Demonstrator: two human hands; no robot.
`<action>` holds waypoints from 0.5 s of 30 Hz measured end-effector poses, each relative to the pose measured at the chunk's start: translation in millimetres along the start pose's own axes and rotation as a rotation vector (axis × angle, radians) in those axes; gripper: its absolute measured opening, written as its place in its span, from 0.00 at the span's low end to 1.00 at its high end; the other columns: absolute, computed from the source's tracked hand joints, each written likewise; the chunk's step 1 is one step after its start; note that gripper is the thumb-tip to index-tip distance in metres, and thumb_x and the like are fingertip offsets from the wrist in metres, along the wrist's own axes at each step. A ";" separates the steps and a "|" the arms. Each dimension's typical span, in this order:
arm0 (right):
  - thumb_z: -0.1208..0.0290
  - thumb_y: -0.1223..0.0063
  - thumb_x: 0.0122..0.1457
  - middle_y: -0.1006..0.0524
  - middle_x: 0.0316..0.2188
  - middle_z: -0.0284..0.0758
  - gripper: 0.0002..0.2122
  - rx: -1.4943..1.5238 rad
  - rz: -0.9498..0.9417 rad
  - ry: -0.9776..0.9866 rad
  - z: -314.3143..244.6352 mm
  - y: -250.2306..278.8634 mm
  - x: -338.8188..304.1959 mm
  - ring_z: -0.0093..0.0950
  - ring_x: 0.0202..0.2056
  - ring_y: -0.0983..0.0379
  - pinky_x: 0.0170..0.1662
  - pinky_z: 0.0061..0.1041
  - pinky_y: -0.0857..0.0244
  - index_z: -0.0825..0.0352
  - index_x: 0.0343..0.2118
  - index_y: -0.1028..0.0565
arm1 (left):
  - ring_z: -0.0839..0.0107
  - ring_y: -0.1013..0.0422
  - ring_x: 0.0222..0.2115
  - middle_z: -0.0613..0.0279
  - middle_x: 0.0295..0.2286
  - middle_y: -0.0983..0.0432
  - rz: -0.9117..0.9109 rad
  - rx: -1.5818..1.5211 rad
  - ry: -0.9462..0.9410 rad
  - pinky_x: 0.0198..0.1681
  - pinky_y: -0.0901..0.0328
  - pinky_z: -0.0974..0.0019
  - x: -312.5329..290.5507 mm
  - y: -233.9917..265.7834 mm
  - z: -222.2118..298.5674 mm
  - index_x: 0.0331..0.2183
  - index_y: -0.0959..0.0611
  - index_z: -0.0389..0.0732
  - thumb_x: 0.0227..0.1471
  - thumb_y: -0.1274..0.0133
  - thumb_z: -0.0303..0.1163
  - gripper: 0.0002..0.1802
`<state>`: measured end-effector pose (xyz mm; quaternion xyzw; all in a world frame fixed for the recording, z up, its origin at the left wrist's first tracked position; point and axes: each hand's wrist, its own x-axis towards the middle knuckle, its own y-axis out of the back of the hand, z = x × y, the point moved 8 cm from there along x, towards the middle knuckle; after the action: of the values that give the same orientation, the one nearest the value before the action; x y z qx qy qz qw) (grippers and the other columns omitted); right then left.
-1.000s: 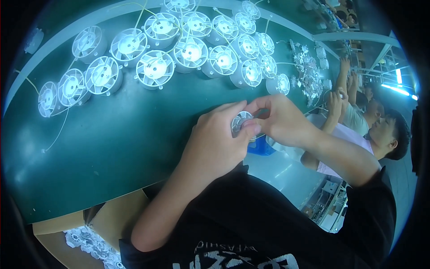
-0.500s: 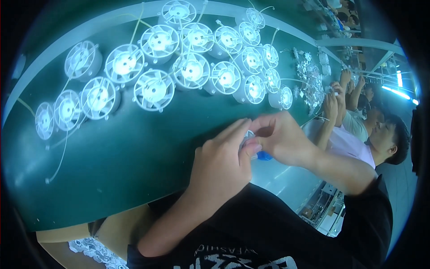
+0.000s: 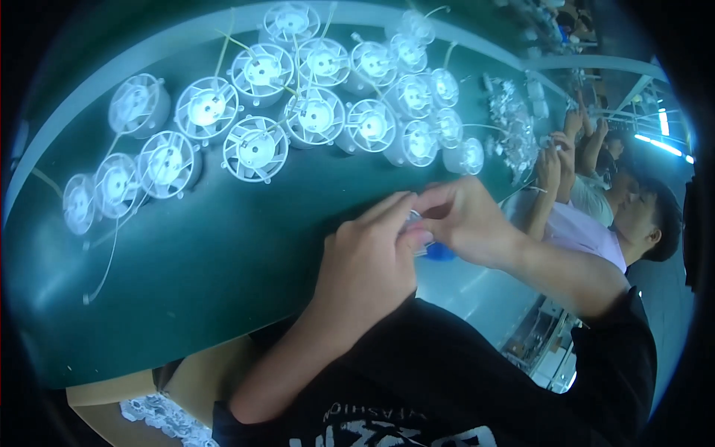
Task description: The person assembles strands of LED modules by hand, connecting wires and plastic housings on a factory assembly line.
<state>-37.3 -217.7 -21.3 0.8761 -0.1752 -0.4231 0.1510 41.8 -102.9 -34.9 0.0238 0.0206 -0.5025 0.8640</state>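
small whitish part turned since earlier, spoked face now mostly hidden, pinched in both hands' fingers

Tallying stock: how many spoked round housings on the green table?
19 visible spoked housings: 5 left, 7 middle, 7 right, across the green table; some may be hidden.

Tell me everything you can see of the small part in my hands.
Held between your left hand and your right hand, the small part is pale and looks like plastic. Both touch it and hide most of it, so its full shape and tilt can't be told. It's near the green table's edge.
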 end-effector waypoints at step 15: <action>0.74 0.40 0.59 0.19 0.28 0.36 0.12 0.163 0.117 0.307 5.8 8.3 -21.5 0.22 0.27 0.24 0.32 0.19 0.29 0.75 0.43 0.19 | 0.71 0.24 0.20 0.50 0.48 0.21 0.012 -0.159 0.195 0.25 0.30 0.72 -26.3 -9.9 -22.6 0.61 0.29 0.29 0.64 0.46 0.37 0.31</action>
<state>-55.9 -216.5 -6.5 0.9281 -0.2344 -0.2591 0.1289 20.0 -83.6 -56.1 0.0043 0.1442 -0.4895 0.8600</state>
